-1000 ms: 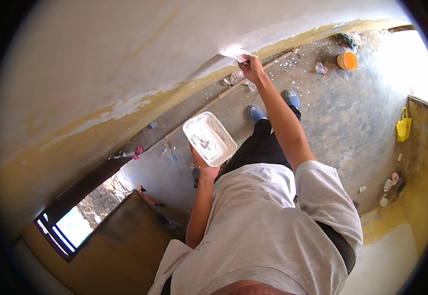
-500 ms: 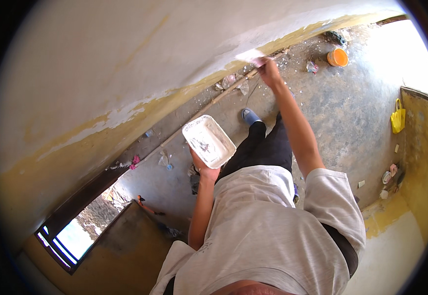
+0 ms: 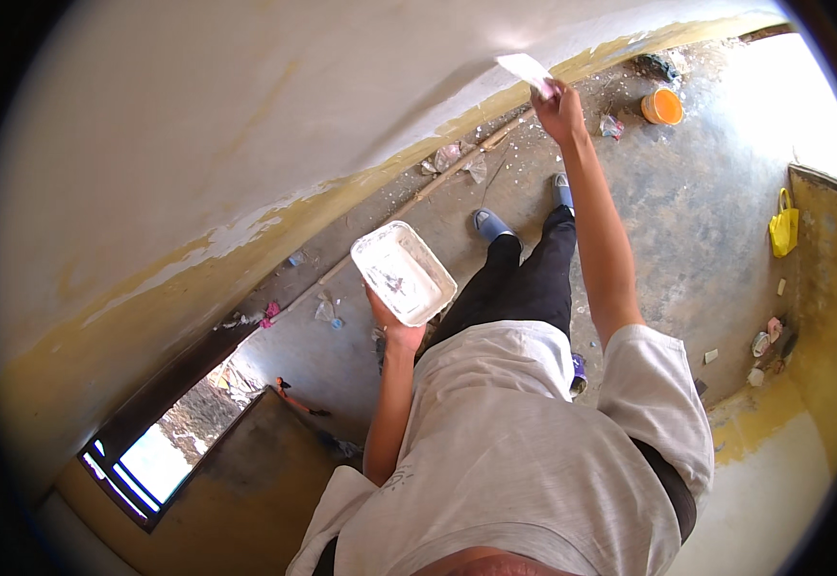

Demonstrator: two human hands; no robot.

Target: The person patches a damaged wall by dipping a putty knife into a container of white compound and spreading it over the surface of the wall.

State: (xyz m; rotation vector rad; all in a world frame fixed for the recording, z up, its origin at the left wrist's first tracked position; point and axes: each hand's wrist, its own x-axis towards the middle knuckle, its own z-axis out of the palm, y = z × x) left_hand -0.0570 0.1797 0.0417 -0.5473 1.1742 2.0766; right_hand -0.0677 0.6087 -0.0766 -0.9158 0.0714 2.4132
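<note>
My left hand (image 3: 391, 319) grips a white rectangular tub (image 3: 404, 272) smeared inside with white paste. My right hand (image 3: 559, 112), arm stretched out, is closed on a flat white blade (image 3: 524, 70) with a pinkish patch, held at or close beside the wall (image 3: 178, 144); whether it touches cannot be told. The wall is off-white, with yellow, patchy paint along a band near the floor. Below me are my legs in dark trousers and blue slippers (image 3: 492, 224).
A long pole (image 3: 429, 190) lies along the wall's base among litter. An orange bucket (image 3: 661, 106) stands on the floor (image 3: 668, 250). A yellow bag (image 3: 783, 230) sits by the right wall, near a bright opening. A window (image 3: 159, 451) shows lower left.
My right hand with the blade has moved up and to the right along the wall. My left hand with the tub has shifted only slightly.
</note>
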